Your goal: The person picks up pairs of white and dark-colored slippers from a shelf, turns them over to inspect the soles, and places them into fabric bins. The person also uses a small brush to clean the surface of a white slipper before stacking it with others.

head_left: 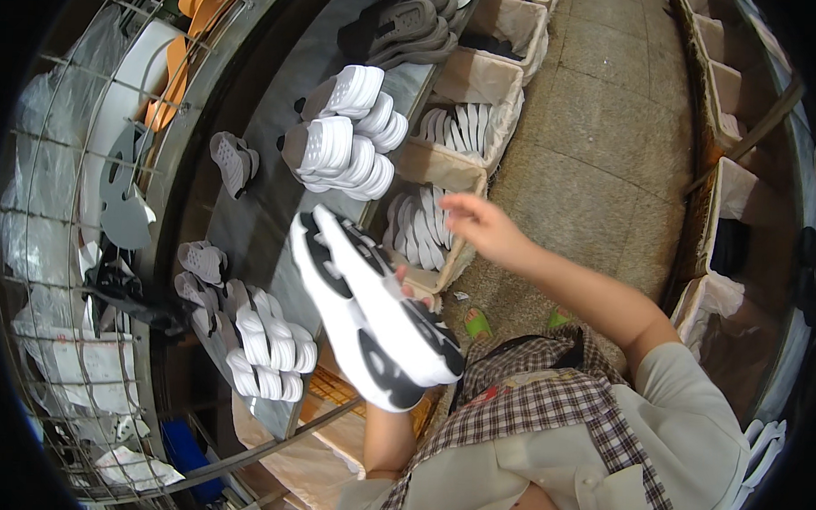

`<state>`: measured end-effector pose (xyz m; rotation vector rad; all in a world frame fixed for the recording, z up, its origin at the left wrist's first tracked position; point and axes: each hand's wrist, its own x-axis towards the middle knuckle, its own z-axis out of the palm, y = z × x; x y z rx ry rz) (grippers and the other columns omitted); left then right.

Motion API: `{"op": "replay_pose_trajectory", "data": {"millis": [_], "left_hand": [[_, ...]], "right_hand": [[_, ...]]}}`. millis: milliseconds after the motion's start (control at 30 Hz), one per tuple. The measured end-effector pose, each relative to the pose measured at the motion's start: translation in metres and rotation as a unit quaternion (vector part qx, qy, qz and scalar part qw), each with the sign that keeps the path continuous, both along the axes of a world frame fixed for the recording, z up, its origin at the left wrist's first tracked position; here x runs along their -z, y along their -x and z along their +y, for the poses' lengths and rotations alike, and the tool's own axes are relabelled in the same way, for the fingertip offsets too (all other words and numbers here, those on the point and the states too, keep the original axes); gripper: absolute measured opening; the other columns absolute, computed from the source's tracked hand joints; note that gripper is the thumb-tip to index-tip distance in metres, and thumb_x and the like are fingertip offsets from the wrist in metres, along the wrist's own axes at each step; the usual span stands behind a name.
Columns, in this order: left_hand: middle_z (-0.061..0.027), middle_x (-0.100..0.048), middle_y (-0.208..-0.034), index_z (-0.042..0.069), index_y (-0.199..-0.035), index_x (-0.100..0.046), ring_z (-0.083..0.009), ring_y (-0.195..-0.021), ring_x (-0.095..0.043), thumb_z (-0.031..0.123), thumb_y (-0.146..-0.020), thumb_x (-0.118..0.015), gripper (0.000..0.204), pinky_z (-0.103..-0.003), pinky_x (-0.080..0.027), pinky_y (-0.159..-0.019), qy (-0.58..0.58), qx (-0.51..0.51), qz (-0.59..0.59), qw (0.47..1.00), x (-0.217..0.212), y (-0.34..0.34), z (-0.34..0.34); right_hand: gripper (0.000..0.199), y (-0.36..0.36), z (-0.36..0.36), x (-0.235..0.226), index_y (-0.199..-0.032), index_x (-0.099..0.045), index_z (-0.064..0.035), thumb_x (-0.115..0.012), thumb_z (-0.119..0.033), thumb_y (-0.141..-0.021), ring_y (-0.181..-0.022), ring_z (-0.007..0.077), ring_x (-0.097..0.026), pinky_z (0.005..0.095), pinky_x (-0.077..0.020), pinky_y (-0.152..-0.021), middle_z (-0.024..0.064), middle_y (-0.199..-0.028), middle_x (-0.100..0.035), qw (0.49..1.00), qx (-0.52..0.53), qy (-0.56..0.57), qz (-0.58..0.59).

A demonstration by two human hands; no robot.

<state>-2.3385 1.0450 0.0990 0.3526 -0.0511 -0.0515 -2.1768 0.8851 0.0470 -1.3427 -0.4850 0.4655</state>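
From the head view, your left hand (405,286) clamps the white-and-grey shoe sole (370,308) tilted beyond the bench edge (274,241) — your right hand (481,226) hovers with fingers spread, empty, above a box of soles (422,228), bare floor (592,135) alongside.

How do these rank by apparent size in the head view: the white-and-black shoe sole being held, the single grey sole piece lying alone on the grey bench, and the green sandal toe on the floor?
1. White-and-black shoe sole, though nearness to the camera inflates it.
2. Single grey sole piece.
3. Green sandal toe.
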Motion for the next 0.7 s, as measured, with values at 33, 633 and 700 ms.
{"op": "replay_pose_trajectory", "data": {"millis": [33,633,700], "left_hand": [[-0.0224,-0.048,-0.126,-0.004,-0.142,-0.017,-0.0283,-0.117,-0.051,0.047,-0.093,-0.041,0.075,-0.048,-0.03,-0.107,0.013,-0.028,0.017,0.999,-0.006,0.0,0.008],[-0.0169,-0.046,-0.131,0.003,-0.128,-0.045,-0.0355,-0.119,-0.047,0.027,-0.094,-0.045,0.042,-0.06,-0.04,-0.093,-0.376,-0.166,0.301,0.86,-0.109,-0.349,0.163],[-0.0195,-0.047,-0.129,0.0,-0.128,-0.044,-0.0358,-0.119,-0.046,0.023,-0.096,-0.039,0.039,-0.059,-0.042,-0.094,-0.372,-0.115,0.323,0.863,-0.101,-0.356,0.156]], "right_hand": [[0.041,-0.02,0.014,0.01,-0.124,-0.051,-0.0028,-0.057,-0.023,-0.089,-0.11,0.0209,-0.052,0.0312,-0.0416,-0.094,0.0114,-0.12,-0.054,0.999,0.031,-0.017,0.007],[0.049,-0.19,0.159,0.041,-0.12,-0.052,-0.0092,-0.045,-0.048,-0.091,-0.099,0.0159,-0.057,0.0321,-0.0405,-0.09,0.0049,-0.111,-0.062,0.905,0.124,-0.163,0.373],[0.05,-0.188,0.158,0.033,-0.121,-0.052,-0.01,-0.045,-0.049,-0.091,-0.103,0.0161,-0.057,0.0331,-0.0407,-0.091,0.0043,-0.113,-0.061,0.883,0.145,-0.154,0.418]]}}
